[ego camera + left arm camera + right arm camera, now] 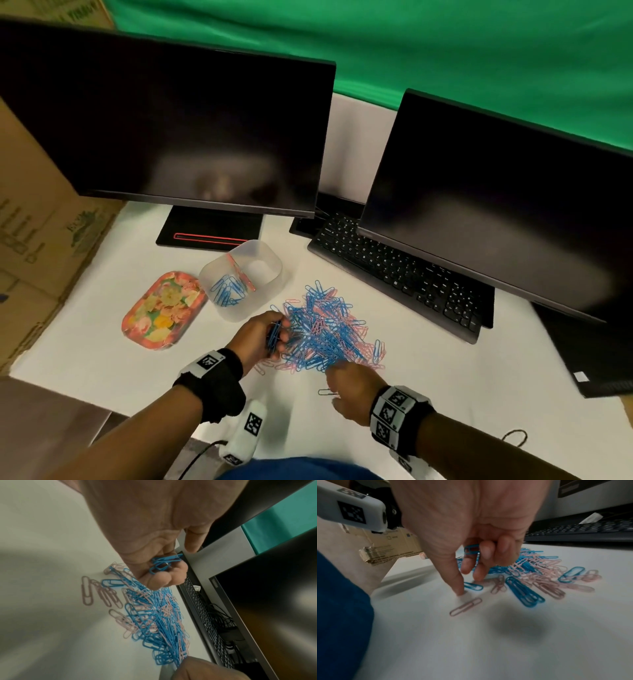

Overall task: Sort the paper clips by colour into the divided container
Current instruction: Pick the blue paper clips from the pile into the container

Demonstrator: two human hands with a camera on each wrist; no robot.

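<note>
A mixed pile of blue and pink paper clips (329, 329) lies on the white table. Behind it to the left stands the translucent divided container (270, 260), with blue clips (226, 291) in its near-left compartment and a few pink clips (243, 270) along the divider. My left hand (274, 337) is at the pile's left edge and grips a bunch of blue clips (164, 563) in curled fingers. My right hand (337, 383) is at the pile's near edge. In the right wrist view its thumb (459, 588) presses the table beside a loose pink clip (465, 606), and its curled fingers hold a blue clip (471, 549).
A floral tray (164, 308) lies left of the container. Two dark monitors (191, 137) (496, 212) and a black keyboard (404, 274) stand behind the pile. Cardboard boxes (41, 222) line the left side. One stray clip (513, 438) lies near my right forearm.
</note>
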